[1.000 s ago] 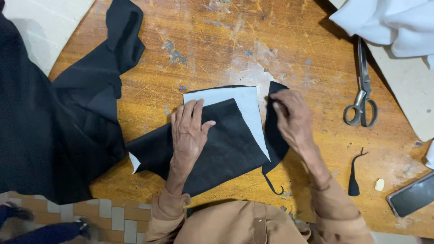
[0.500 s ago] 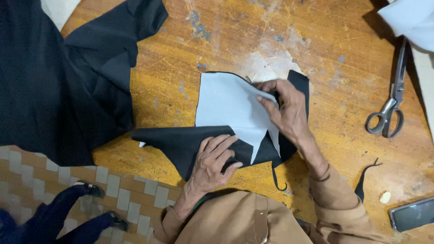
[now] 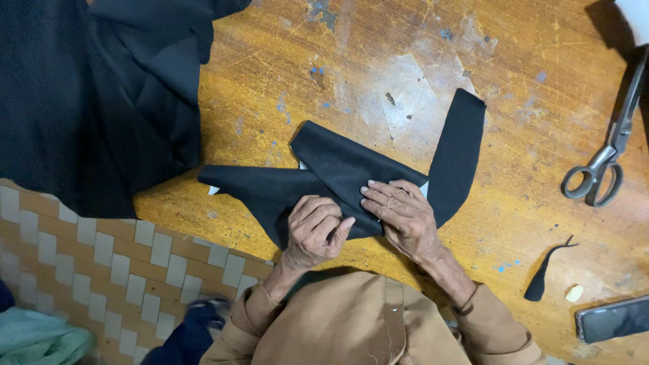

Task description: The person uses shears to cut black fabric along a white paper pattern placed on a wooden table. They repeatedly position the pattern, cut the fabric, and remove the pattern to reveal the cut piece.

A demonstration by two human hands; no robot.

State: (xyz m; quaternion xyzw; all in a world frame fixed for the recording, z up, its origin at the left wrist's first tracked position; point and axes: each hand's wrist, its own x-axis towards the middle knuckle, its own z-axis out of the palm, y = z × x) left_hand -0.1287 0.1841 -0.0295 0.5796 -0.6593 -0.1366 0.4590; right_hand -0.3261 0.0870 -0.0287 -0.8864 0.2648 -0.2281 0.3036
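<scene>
**Two hands press on a folded black cloth**

Two hands rest on a folded piece of black cloth [image 3: 338, 179] that lies flat on the scratched orange-brown wooden worktop [image 3: 378, 61], near the edge closest to the person. Small bits of white show under the cloth at its edges.

The left hand [image 3: 314, 230] is curled, with the fingers bent in and the knuckles up. It sits on the near part of the cloth. I cannot tell if it pinches any cloth in its bent fingers. The right hand [image 3: 402, 213] lies flat and loose, palm down, just beside the left one. Its fingers point left across the fold and press it down. It grips nothing. Both arms come up from the bottom in tan sleeves [image 3: 487, 324], bent at the elbows.

A long arm of the cloth bends up and away to the right of the right hand.

A big pile of dark cloth [image 3: 94, 94] hangs over the left side of the worktop. Metal scissors [image 3: 605, 159] lie far to the right. A small black scrap of cloth [image 3: 544, 277], a little pale lump [image 3: 574, 293] and a dark flat phone [image 3: 612, 318] lie near the right corner.
</scene>
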